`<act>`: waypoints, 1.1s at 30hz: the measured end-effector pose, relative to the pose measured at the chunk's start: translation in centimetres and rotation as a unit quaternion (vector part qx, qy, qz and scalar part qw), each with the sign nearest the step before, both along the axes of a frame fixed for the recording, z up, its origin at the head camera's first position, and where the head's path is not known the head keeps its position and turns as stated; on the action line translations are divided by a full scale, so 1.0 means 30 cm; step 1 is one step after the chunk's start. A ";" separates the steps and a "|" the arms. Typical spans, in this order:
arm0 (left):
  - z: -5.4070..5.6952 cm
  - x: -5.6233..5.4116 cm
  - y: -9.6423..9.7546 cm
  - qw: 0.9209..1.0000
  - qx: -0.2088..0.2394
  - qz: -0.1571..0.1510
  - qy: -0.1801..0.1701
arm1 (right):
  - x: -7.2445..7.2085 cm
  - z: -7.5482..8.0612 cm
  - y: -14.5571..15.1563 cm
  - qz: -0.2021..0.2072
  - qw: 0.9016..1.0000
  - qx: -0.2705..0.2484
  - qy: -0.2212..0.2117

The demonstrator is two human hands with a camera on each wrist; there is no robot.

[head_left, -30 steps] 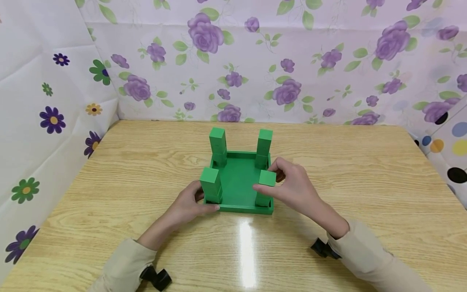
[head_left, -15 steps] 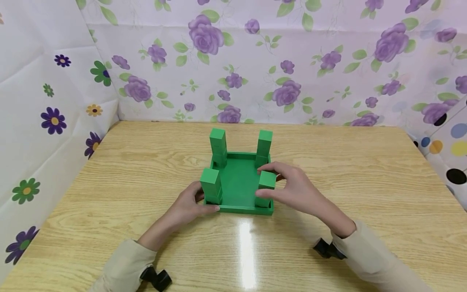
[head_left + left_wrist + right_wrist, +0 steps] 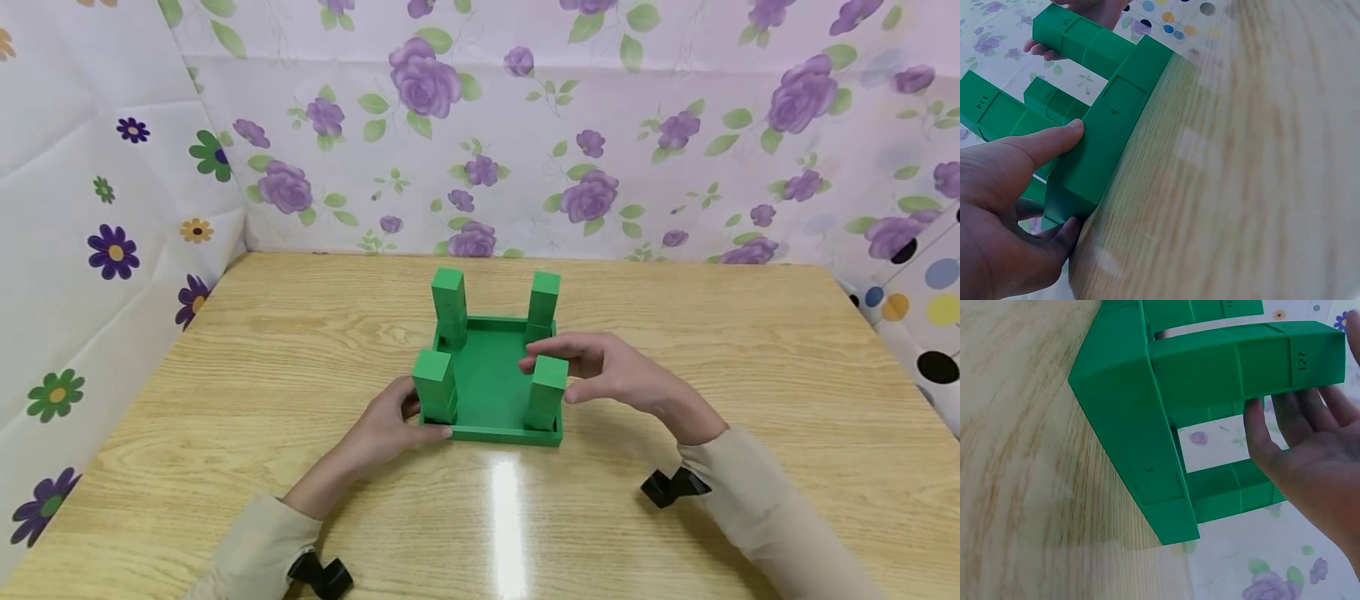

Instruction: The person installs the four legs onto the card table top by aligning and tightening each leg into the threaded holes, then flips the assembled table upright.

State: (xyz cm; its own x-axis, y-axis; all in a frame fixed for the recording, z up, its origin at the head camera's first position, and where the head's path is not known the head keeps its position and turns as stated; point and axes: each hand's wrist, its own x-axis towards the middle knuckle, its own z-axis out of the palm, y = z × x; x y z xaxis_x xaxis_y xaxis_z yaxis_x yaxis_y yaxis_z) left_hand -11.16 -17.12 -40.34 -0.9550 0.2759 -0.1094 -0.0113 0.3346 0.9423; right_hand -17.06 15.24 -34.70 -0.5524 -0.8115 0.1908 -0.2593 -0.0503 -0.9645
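Observation:
A shallow green tray (image 3: 491, 371) lies on the table with an upright green block post at each corner. My left hand (image 3: 386, 423) grips its front left corner, thumb on the front wall (image 3: 1100, 134) and fingers round the side, beside the front left post (image 3: 435, 385). My right hand (image 3: 618, 375) is at the front right post (image 3: 547, 396), fingers loosely bent behind it and thumb to its right. In the right wrist view, that post (image 3: 1210, 369) bears the number 127, and the fingertips are close against it; contact is unclear. Each post shows a seam between stacked blocks.
At the tray's back stand the back left post (image 3: 448, 304) and back right post (image 3: 543, 304). The wooden table (image 3: 712, 333) runs back to a flowered cloth (image 3: 525, 125). Black wrist devices (image 3: 321, 575) are on both sleeves.
My right hand has loosened from the front right post: the thumb has moved off its front to the right, and the fingers have straightened somewhat. My left hand has stayed on the tray corner.

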 end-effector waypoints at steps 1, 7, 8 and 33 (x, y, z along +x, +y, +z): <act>-0.001 0.000 0.000 1.000 0.000 0.000 0.000 | -0.003 -0.005 -0.001 0.005 1.000 -0.007 -0.003; -0.001 0.002 -0.001 1.000 0.002 0.003 -0.001 | 0.001 -0.009 -0.013 -0.018 1.000 0.004 0.005; 0.000 0.002 0.000 1.000 0.002 0.004 -0.002 | 0.002 -0.009 -0.014 -0.025 1.000 0.010 0.008; 0.007 0.004 0.005 1.000 -0.004 0.011 -0.008 | -0.008 0.014 -0.022 -0.038 0.997 0.070 0.025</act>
